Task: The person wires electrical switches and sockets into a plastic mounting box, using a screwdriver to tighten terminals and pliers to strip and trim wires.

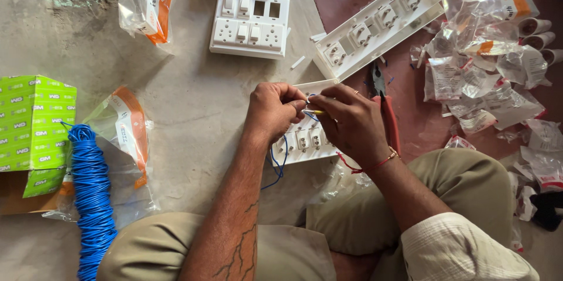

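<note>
Both grips pinched on blue wire [280,164] — left hand [272,110], right hand [347,123] | switch plate [302,140] beneath, long axis toward floor's right edge | pliers [384,108] nearer right hand

To my left sits a green box [32,123] beside a clear bag with an orange label [126,134], another such bag [149,0] lies at top, and empty clear wrappers [487,76] pile at my right.

switch plate [305,137] half hidden, fingers [296,98] covering wire ends
</note>
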